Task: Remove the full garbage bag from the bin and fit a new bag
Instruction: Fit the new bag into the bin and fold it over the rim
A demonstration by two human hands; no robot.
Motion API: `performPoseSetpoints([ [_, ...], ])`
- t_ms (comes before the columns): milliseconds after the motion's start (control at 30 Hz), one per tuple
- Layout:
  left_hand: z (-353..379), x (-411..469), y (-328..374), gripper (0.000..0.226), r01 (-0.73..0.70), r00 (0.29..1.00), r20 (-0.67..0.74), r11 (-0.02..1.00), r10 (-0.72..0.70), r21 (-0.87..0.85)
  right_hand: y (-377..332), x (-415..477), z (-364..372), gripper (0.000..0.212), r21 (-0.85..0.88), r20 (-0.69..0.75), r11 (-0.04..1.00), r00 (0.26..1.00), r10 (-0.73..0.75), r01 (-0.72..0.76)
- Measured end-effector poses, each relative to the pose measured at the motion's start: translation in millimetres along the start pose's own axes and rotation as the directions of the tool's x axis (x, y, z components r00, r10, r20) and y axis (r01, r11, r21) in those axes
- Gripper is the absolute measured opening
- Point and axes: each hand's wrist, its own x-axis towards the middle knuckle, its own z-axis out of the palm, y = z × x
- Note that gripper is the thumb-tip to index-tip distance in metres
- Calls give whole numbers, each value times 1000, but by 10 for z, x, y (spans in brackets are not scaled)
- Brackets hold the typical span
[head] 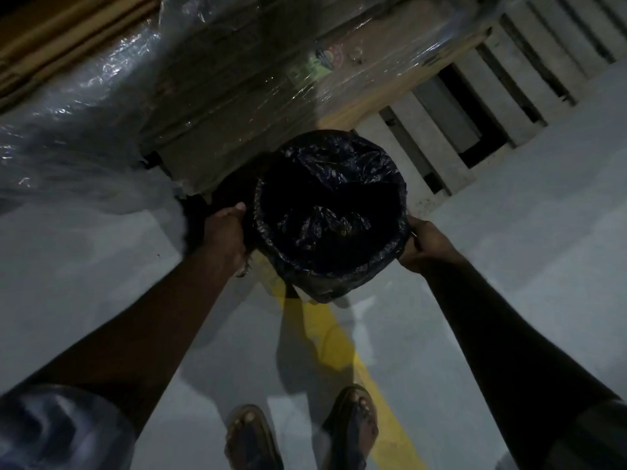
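Note:
A round bin (322, 283) stands on the grey floor in the middle of the head view, lined with a crinkled black garbage bag (342, 164) whose edge is folded over the rim. The inside of the bag is dark, and its contents cannot be made out. My left hand (225, 232) grips the bag at the rim's left side, thumb on top. My right hand (424, 245) pinches the bag edge at the rim's right side, fingers curled.
Behind the bin stand cardboard boxes wrapped in clear plastic film (220, 96) on a wooden pallet (475, 113). A yellow floor line (342, 351) runs from the bin toward my sandalled feet (302, 432). Loose plastic sheet (68, 157) lies at the left.

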Motion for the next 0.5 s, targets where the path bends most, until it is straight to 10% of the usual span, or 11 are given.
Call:
performPoseSetpoints([
  [367, -107, -380, -371, 64, 6, 997, 72, 999, -3, -41, 353, -424, -50, 56, -170, -221, 975, 959, -179, 143],
  [500, -152, -732, -515, 52, -127, 969, -205, 991, 134, 49, 622, -810, -116, 53, -219, -314, 969, 932, -179, 112],
])
